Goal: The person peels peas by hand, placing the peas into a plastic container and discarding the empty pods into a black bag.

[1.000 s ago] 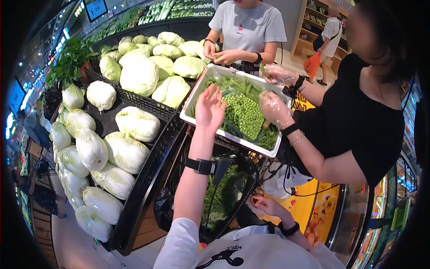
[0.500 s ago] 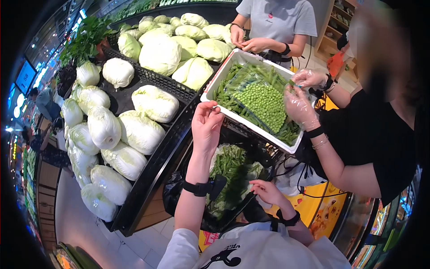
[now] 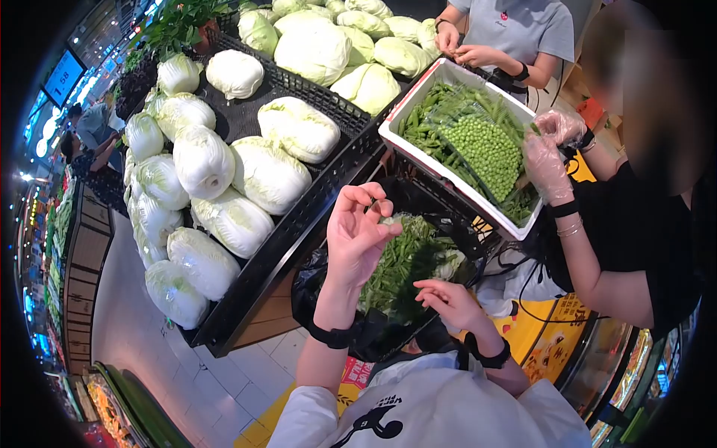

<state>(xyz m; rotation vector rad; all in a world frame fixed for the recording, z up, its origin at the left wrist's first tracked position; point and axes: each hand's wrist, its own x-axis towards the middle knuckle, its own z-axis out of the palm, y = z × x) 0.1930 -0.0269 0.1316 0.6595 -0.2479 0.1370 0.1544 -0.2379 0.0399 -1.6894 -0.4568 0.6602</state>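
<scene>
My left hand [image 3: 360,237] is raised beside the black crate edge, palm up, with fingers loosely curled and the thumb apart; no object can be made out in it. Lower right, my right hand [image 3: 450,302] hovers over the edge of a black-lined container, fingers spread and holding nothing visible. Green pea pods [image 3: 407,254] and leafy greens lie in that container. Above it stands a white foam box [image 3: 455,174] of pods, with a clear bag of shelled peas [image 3: 482,153] on top.
Napa cabbages [image 3: 203,160] fill a black display crate on the left, and round cabbages [image 3: 312,52] lie behind. A person's gloved hands [image 3: 549,164] are at the box's right edge. Another person's hands [image 3: 467,48] are behind the box. Black cables hang at the right.
The view has shifted, so the box and crates appear further up and right. My left hand has moved away from the box's corner and turned palm up. My right hand's fingers have spread.
</scene>
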